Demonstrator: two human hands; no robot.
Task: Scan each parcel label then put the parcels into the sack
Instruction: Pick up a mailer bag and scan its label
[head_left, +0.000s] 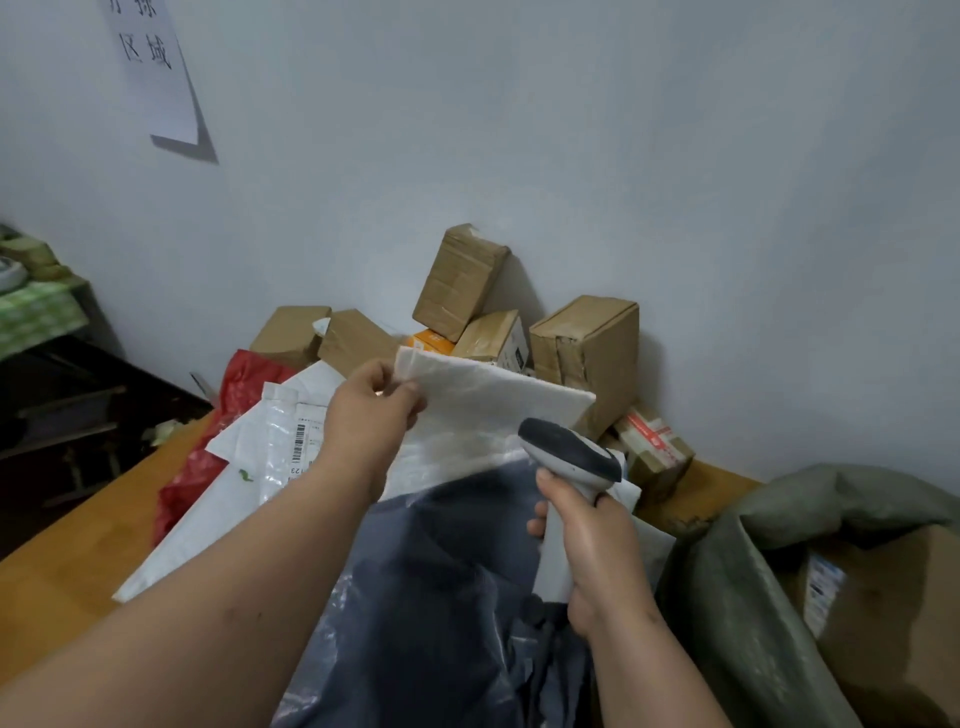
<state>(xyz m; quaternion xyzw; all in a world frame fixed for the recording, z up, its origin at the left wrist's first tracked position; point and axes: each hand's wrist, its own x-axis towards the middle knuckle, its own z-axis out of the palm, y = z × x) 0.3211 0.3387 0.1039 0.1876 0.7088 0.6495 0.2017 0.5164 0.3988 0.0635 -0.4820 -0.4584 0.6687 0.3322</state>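
Parcel: white padded mailer (483, 410), long axis running left-right, raised over the table (67, 551).
Left hand (371, 410): I pinch its left corner.
Right hand (592, 545): I grip the barcode scanner (569, 467), just below the mailer's right end, nearer the sack (737, 597).

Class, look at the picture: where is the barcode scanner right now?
The barcode scanner is right of centre in the head view, gripped by the right hand, just below the white parcel.
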